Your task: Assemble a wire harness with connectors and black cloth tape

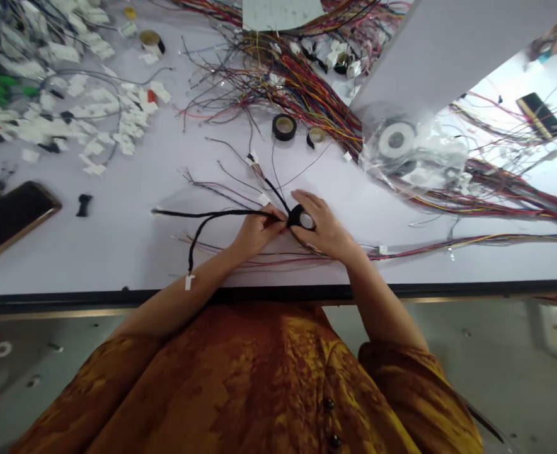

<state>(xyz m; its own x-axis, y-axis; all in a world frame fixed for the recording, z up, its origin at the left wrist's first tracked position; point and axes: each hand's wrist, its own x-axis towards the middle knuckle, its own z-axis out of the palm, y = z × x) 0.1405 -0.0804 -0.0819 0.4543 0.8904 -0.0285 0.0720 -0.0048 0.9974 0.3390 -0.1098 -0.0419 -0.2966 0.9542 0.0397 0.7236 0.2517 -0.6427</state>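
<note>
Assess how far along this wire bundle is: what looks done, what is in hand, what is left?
Done: one branch of the bundle is covered in black tape. In hand: the left hand pinches the bundle while the right hand holds a black tape roll against it. Left: thin coloured wires fan out uncovered.

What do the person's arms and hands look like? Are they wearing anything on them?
Both grips, the left hand and the right hand, are bare, with no gloves. The forearms are bare too. The left sleeve and right sleeve are rusty orange with golden-yellow patches, like the shirt, which has dark round buttons.
</note>
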